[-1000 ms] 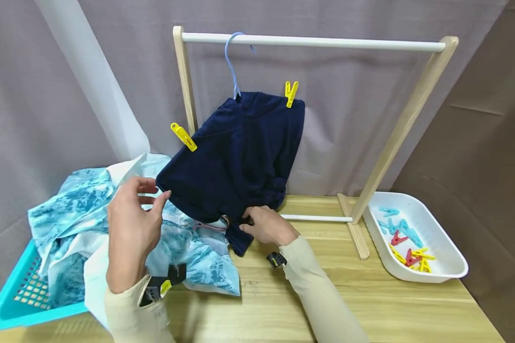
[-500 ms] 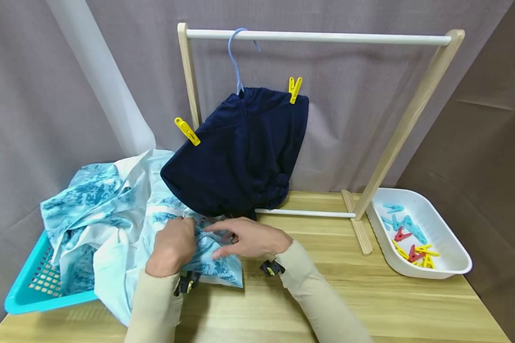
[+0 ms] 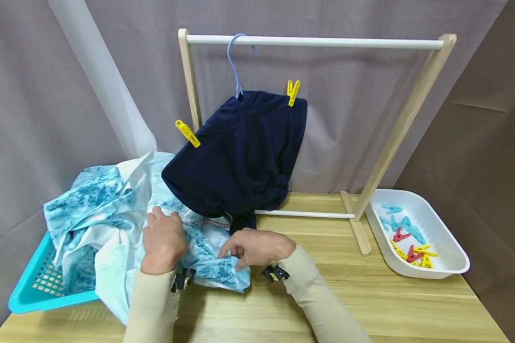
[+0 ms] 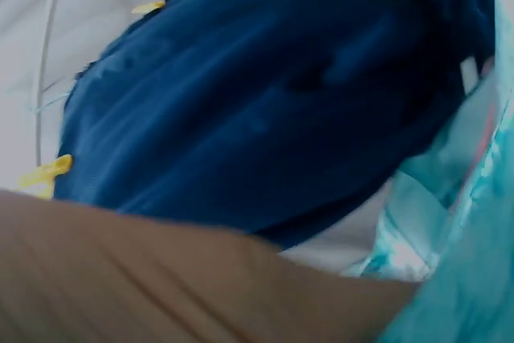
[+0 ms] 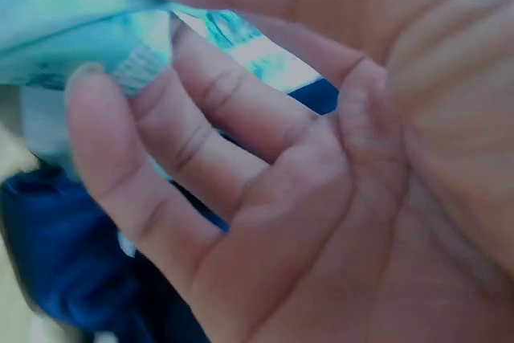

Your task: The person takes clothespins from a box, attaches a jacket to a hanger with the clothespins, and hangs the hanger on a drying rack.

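A white-and-teal patterned cloth [image 3: 201, 255] spills from the basket onto the table. My right hand [image 3: 257, 247] pinches its near right edge; in the right wrist view, thumb and fingers [image 5: 217, 90] close about a fold of it. My left hand [image 3: 164, 240] lies back upward on the same cloth; its fingertips are hidden, so its grip is unclear. In the left wrist view only part of that hand [image 4: 161, 271] shows, blurred. Behind both hands a navy garment [image 3: 240, 152] hangs from a blue hanger [image 3: 232, 62], with a yellow clothespin [image 3: 188, 134] on each side.
A wooden rack with a white top rail [image 3: 317, 43] carries the hanger. The turquoise basket [image 3: 51, 302] stands at the left. A white tray [image 3: 448, 245] at the right holds several blue, red and yellow clothespins. A grey curtain [image 3: 339, 114] closes the back.
Both hands have left the navy garment and come down to the patterned cloth. The right hand has taken hold of the cloth's edge and drawn it slightly right.
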Available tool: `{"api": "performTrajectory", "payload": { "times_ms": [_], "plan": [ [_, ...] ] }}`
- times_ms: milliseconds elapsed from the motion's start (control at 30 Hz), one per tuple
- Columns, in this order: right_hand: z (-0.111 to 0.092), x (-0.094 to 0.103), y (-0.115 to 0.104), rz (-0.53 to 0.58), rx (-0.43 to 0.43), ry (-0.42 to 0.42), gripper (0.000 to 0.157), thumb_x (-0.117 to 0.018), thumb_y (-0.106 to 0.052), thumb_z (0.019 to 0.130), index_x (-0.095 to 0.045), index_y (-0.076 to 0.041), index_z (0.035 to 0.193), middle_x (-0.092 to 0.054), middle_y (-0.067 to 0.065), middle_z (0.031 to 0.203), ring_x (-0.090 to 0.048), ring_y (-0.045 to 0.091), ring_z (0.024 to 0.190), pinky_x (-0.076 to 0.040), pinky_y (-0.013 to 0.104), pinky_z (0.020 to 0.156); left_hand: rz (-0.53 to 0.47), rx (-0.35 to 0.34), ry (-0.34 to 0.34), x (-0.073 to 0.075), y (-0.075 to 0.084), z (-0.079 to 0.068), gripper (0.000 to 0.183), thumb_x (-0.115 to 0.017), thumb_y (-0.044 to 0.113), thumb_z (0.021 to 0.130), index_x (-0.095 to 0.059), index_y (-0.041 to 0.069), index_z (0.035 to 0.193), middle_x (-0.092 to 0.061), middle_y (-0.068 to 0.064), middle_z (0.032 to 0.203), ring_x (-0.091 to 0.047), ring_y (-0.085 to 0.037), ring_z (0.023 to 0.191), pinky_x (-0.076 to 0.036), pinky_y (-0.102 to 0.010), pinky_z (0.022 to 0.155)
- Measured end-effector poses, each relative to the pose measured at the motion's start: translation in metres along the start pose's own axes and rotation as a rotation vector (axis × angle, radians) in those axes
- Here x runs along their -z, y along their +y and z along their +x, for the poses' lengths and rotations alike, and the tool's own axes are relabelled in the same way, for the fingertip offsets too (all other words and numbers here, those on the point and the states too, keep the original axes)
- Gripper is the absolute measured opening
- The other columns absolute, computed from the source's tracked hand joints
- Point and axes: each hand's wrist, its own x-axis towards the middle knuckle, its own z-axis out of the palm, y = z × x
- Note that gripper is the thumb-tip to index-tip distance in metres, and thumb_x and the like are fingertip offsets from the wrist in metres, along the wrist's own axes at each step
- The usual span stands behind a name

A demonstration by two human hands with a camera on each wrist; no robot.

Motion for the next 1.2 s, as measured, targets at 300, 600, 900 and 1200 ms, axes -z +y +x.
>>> {"api": "performTrajectory", "payload": {
  "times_ms": [300,600,900,1200],
  "plan": [
    [-0.014,0.012,0.012,0.131,-0.043,0.036,0.033,-0.082,-0.006,0.085,-0.071,-0.017,0.115,-0.061,-0.004,0.080,-0.053,0.006,0.068,-0.049,0.020,0.069,0.186,-0.117,-0.189,-0.005,0.012,-0.001,0.074,-0.090,0.047,0.072,-0.065,0.002,0.126,-0.057,-0.026,0.129,-0.046,-0.044,0.124,-0.032,-0.070,0.103],
    [-0.002,0.000,0.008,0.165,-0.069,-0.018,0.036,-0.082,-0.018,0.087,-0.068,-0.021,0.120,-0.068,-0.007,0.088,-0.061,0.005,0.076,-0.051,0.020,0.069,0.110,-0.015,-0.110,-0.022,0.016,0.003,0.029,-0.045,0.004,0.099,-0.073,0.000,0.107,-0.074,-0.025,0.109,-0.070,-0.045,0.101,-0.018,-0.070,0.117],
    [-0.004,0.004,0.006,0.104,-0.007,0.092,0.030,-0.074,-0.021,0.094,-0.067,-0.021,0.124,-0.068,-0.009,0.092,-0.063,0.002,0.082,-0.053,0.021,0.077,-0.006,-0.043,-0.095,0.004,0.007,-0.004,0.010,-0.063,0.003,0.083,-0.069,0.003,0.090,-0.072,-0.024,0.102,-0.068,-0.044,0.096,-0.042,-0.067,0.096],
    [0.003,0.005,-0.001,0.184,0.171,0.393,0.046,-0.065,-0.023,0.101,-0.053,-0.019,0.145,-0.068,0.002,0.119,-0.066,0.009,0.098,-0.056,0.025,0.084,-0.153,0.041,0.000,0.042,-0.016,-0.022,0.009,-0.058,-0.003,0.079,-0.063,0.005,0.079,-0.064,-0.018,0.082,-0.061,-0.034,0.073,-0.047,-0.043,0.057]
  ]
}}
